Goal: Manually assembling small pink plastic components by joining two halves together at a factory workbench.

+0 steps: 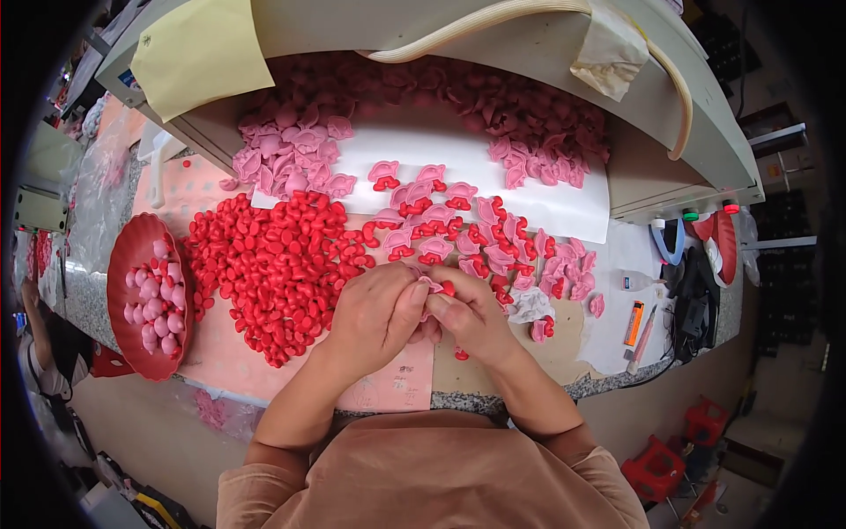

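Observation:
My left hand and my right hand meet above the near middle of the table, fingers closed around a small pink moulded piece. A red bit shows beside it, between the thumbs; how the two join is hidden by my fingers. Left of my hands lies a big heap of glossy red pieces. Beyond and to the right, several pink shells with red pieces attached are spread out. Loose pink shells are piled farther back on a white sheet.
A grey machine housing arches over the back. At left stands a red scalloped dish with pink rounded pieces. To the right are crumpled tissue, an orange tube, a small clear bottle and a black device.

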Demonstrator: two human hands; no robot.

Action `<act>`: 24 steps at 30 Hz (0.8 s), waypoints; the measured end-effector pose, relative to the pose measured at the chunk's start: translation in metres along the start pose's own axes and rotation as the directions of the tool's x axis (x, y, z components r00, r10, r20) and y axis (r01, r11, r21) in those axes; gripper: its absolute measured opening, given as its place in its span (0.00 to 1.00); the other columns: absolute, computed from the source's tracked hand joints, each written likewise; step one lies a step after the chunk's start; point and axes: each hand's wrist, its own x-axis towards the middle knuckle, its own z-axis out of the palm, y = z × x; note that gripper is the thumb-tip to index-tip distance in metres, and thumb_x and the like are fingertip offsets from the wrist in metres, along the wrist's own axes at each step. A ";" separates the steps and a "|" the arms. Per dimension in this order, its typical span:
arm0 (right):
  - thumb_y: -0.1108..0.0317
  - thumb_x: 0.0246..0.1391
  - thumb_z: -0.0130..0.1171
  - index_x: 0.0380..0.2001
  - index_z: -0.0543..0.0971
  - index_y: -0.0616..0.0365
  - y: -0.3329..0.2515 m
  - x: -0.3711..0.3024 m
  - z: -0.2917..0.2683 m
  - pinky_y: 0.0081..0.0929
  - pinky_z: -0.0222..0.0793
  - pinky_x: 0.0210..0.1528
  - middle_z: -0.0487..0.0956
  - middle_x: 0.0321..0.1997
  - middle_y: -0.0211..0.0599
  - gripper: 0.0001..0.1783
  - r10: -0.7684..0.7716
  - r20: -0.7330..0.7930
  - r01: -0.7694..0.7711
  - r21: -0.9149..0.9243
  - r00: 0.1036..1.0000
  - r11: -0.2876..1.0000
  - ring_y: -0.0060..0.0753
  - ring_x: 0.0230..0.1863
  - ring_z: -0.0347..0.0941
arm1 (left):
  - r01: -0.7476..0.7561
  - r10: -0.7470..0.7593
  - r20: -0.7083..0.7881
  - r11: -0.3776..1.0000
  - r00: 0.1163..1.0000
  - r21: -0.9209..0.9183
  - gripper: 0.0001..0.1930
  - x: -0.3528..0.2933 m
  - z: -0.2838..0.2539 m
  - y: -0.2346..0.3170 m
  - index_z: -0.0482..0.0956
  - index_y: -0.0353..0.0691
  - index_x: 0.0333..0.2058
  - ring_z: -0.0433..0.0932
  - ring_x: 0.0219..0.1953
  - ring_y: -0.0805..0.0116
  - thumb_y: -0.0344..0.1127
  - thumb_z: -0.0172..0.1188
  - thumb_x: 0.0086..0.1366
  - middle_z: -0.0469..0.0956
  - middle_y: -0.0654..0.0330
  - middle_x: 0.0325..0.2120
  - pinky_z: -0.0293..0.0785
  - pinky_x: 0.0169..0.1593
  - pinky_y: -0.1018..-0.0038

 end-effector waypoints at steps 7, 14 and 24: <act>0.69 0.57 0.47 0.32 0.70 0.62 0.005 -0.003 -0.003 0.15 0.66 0.23 0.67 0.21 0.25 0.07 -0.365 0.061 0.349 -0.469 0.929 0.811 0.13 0.20 0.65 | 0.096 -0.099 -0.018 0.987 0.995 -0.126 0.09 0.000 0.006 0.002 0.72 0.31 0.29 0.71 0.22 0.52 0.32 0.48 0.63 0.71 0.50 0.22 0.67 0.26 0.64; 0.64 0.60 0.45 0.39 0.69 0.63 0.007 -0.005 -0.001 0.20 0.75 0.25 0.69 0.21 0.29 0.13 -0.013 0.065 0.013 0.008 0.998 1.000 0.18 0.21 0.70 | 0.088 -0.091 -0.031 0.994 0.995 -0.066 0.10 0.002 0.003 0.003 0.72 0.31 0.27 0.72 0.21 0.52 0.31 0.47 0.64 0.71 0.50 0.20 0.67 0.25 0.64; 0.62 0.58 0.44 0.48 0.68 0.69 0.002 -0.004 -0.004 0.20 0.70 0.23 0.73 0.20 0.35 0.21 0.039 0.100 -0.022 -0.160 0.994 0.987 0.26 0.20 0.72 | 0.000 -0.001 -0.041 1.000 0.999 -0.020 0.10 0.001 -0.001 -0.001 0.72 0.32 0.26 0.72 0.20 0.52 0.32 0.48 0.64 0.71 0.51 0.18 0.68 0.24 0.63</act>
